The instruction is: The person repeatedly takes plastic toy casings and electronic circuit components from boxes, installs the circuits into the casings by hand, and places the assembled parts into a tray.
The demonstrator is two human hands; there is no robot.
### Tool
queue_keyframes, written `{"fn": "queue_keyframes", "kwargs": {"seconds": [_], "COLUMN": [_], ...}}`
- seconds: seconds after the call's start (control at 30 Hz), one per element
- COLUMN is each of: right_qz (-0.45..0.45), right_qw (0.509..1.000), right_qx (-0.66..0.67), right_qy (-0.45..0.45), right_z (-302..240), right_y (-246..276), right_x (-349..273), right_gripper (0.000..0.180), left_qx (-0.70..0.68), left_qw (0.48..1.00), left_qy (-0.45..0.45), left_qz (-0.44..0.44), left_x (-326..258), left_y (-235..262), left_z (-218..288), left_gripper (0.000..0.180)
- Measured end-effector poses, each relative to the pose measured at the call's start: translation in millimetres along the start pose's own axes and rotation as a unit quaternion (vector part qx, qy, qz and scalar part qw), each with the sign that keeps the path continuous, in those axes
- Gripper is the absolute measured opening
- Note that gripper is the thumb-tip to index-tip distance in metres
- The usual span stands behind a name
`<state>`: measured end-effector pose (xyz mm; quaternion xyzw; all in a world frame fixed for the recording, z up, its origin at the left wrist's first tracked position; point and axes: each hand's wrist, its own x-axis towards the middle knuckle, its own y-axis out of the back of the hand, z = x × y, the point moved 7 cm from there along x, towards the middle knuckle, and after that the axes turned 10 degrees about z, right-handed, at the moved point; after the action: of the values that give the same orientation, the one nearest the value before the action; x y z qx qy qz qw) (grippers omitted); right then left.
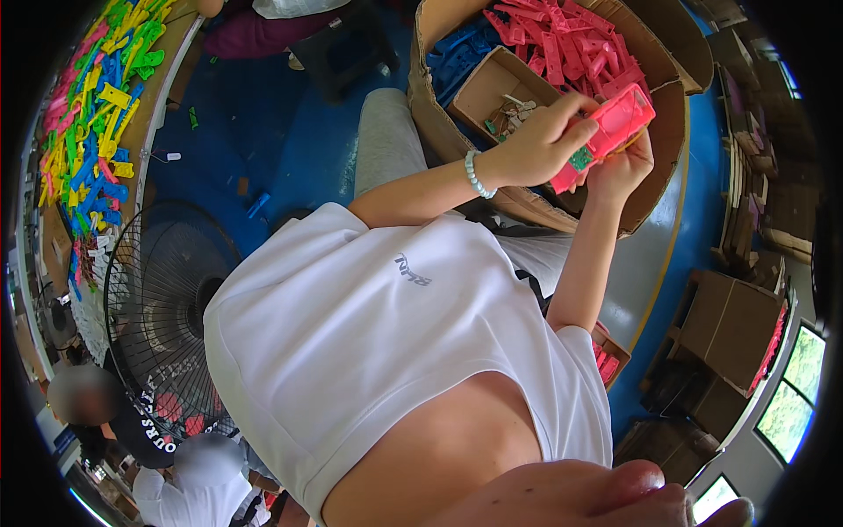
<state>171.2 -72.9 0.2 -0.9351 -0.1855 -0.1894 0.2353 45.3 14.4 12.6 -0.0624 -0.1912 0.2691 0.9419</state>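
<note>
Above the large round-sided cardboard carton (pixel 670 171), I hold a pink plastic casing (pixel 625 116) with a small green circuit board (pixel 580 158) at its lower end. My left hand (pixel 546 145), with a beaded bracelet at the wrist, is closed on the casing from the left. My right hand (pixel 625 167) grips it from below and the right; some of its fingers are hidden behind it. A thin yellowish wire or band shows along the casing's edge. Under my hands a smaller box (pixel 481 83) holds little white and metal parts.
Pink plastic pieces (pixel 562 39) and blue plastic pieces (pixel 457 61) lie in the carton. To my left stand a black fan (pixel 167 299) and a table heaped with coloured plastic pieces (pixel 110 114). Stacked cartons (pixel 733 329) line the right. Two people are at the lower left.
</note>
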Motion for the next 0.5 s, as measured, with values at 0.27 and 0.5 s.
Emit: {"fn": "queue_keyframes", "kwargs": {"seconds": [0.27,0.5], "right_qz": [-0.046,0.032], "right_qw": [0.947,0.988], "right_qx": [0.165,0.025], "right_qy": [-0.272,-0.151], "right_z": [-8.2,2.8], "right_y": [-8.4,39.8], "right_x": [-27.1,-40.7], "right_gripper": [0.031,0.025], "left_qx": [0.144,0.186], "left_qw": [0.977,0.974], "left_qy": [-0.158,-0.115], "left_qz": [0.025,-0.059], "left_x": [-1.1,-8.4], "left_y": [4.7,-16.2], "left_z": [-25.4,-40.1], "left_gripper": [0.029,0.032]}}
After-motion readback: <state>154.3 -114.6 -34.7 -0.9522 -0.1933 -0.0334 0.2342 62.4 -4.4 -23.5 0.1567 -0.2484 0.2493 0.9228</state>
